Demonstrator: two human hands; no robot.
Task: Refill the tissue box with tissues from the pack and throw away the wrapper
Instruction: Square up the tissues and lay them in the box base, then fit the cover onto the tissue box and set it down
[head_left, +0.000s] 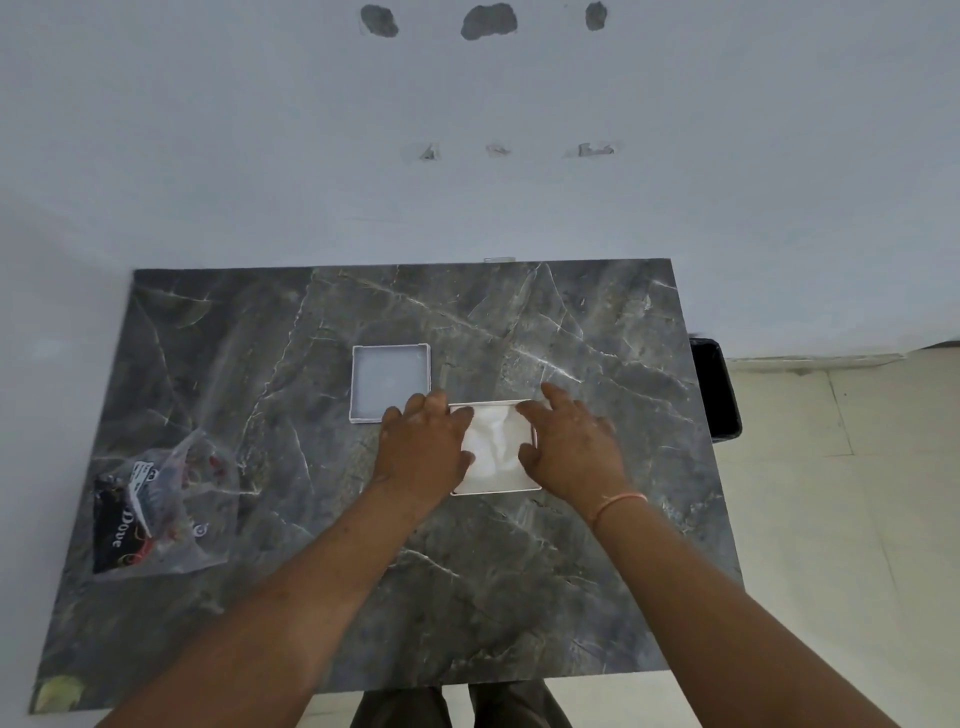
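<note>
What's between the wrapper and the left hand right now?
In the head view, only bare table lies between the wrapper and the left hand.

Soft even light (edges maybe warped).

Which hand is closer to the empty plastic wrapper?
Left. The left hand is on the tissue box's left side, toward the wrapper; the right hand is on its far side.

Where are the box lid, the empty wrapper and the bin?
box lid (390, 382): head view, middle of its inner face.
empty wrapper (156, 512): head view, clear plastic near the printed label.
bin (717, 389): head view, dark interior beside the table.
</note>
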